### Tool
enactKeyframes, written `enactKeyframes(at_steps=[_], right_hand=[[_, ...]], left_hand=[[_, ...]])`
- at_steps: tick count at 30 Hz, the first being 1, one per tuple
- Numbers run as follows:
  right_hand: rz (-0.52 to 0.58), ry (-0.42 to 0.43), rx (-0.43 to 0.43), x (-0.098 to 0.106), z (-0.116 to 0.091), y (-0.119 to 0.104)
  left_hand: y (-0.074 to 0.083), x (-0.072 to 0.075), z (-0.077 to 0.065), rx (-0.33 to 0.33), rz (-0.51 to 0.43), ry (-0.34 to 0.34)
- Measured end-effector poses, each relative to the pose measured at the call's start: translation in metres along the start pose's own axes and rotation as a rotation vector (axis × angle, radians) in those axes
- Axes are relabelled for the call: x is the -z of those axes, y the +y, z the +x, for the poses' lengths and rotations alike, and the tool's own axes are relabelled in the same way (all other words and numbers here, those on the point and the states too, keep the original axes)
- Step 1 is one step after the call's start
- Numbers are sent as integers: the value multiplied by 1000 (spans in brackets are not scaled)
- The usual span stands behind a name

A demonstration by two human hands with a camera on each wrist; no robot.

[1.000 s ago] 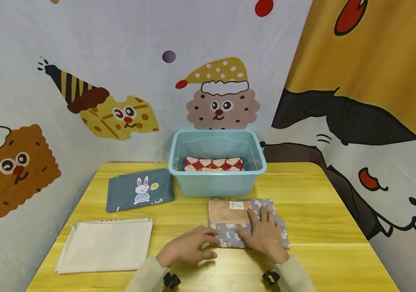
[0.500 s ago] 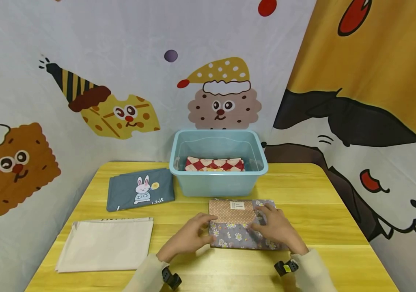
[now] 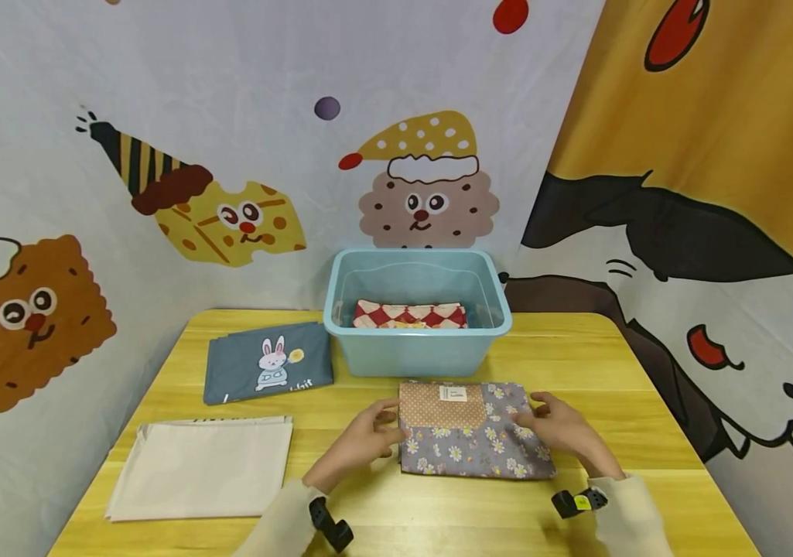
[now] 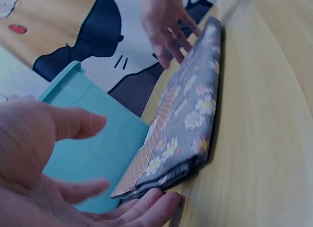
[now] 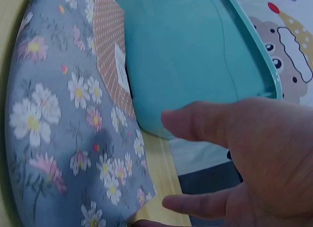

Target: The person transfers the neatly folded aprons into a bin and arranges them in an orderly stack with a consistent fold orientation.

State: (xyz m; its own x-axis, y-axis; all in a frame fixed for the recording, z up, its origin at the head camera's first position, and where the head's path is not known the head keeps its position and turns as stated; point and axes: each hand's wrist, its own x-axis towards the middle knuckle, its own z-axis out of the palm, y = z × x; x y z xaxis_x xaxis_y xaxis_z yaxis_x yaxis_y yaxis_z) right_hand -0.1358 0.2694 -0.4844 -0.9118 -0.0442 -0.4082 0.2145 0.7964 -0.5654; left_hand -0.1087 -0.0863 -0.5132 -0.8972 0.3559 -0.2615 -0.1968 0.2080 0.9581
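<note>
Folded floral cloth [image 3: 466,450] flat on surface [image 3: 647,418], just in front of blue bin [image 3: 417,356]; its white label [image 3: 453,394] too small to read. Lettering on grey-blue rabbit cloth [image 3: 237,362] ends "bit". L hand [image 3: 360,442] at cloth's L edge, R hand [image 3: 566,430] at R edge; each grip spread. Surface runs well past R hand.

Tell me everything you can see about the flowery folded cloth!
The flowery cloth looks like soft grayish-purple fabric, covered in white and pink daisies with yellow middles. One corner has a tan panel with pale dots and a little white label, too small to read. It's folded in layers and lies flat on the wooden table, in front of the blue tub. The left hand and right hand are at its two sides; I can't tell whether they touch it.
</note>
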Motion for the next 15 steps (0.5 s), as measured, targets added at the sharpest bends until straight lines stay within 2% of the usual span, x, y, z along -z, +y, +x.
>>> enactKeyframes(at_steps=[4,9,12,15], right_hand=[[44,-2,-46,2,1,6],[114,-35,-88,3,3,10],[140,-47,-107,2,5,12],[160,-50,-115,1,7,13]], left_hand=[[2,-1,5,100,-120,42],[3,-5,10,174,-203,52],[4,-8,11,203,-246,38],[4,-11,12,198,-283,40]])
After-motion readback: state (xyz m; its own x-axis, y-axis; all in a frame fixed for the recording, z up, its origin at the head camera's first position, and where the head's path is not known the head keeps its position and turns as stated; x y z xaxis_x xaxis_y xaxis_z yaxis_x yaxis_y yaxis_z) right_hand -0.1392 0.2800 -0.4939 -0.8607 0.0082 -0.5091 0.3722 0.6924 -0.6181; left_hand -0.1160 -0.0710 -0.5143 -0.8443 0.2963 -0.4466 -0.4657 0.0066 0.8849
